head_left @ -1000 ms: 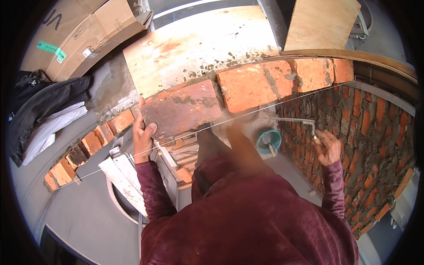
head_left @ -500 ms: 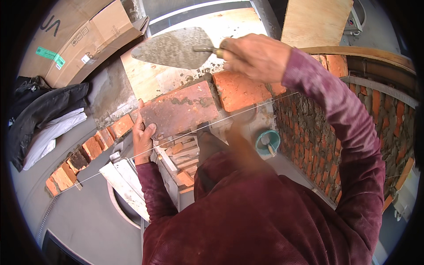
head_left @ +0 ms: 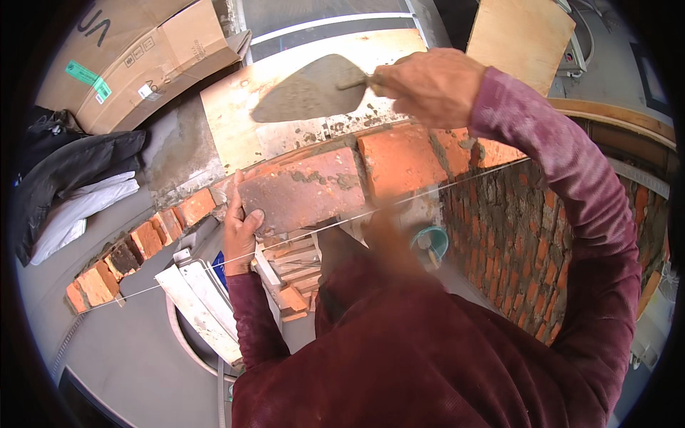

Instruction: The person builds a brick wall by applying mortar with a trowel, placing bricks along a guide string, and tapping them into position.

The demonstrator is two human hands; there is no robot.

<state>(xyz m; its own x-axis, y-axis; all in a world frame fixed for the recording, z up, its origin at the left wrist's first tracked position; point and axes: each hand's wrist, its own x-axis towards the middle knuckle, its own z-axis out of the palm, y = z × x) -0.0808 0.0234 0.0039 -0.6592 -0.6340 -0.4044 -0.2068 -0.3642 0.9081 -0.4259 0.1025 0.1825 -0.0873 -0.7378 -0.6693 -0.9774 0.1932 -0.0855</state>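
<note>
My left hand (head_left: 241,232) is closed round the left end of a reddish brick (head_left: 307,187), thumb on its top face and fingers along the end. Smears of grey mortar lie across that brick. It sits in line with an orange brick (head_left: 401,160) to its right, a dark joint between them. High over the board, my right hand (head_left: 437,84) grips the handle of a pointed trowel (head_left: 314,89), its grey blade pointing left. A taut white string (head_left: 457,183) runs along the near side of the bricks.
A plywood board (head_left: 235,135) spattered with mortar lies behind the bricks. More brick pieces (head_left: 146,240) continue the row leftward. A cardboard box (head_left: 153,64) stands far left. Below are a teal bucket (head_left: 441,241) and a stack of wood strips (head_left: 292,265). A rough brick wall (head_left: 514,242) stands at right.
The trowel and my right hand have shifted a little to the right in the picture. My left hand stays on the same brick, while the whole view has moved slightly.
</note>
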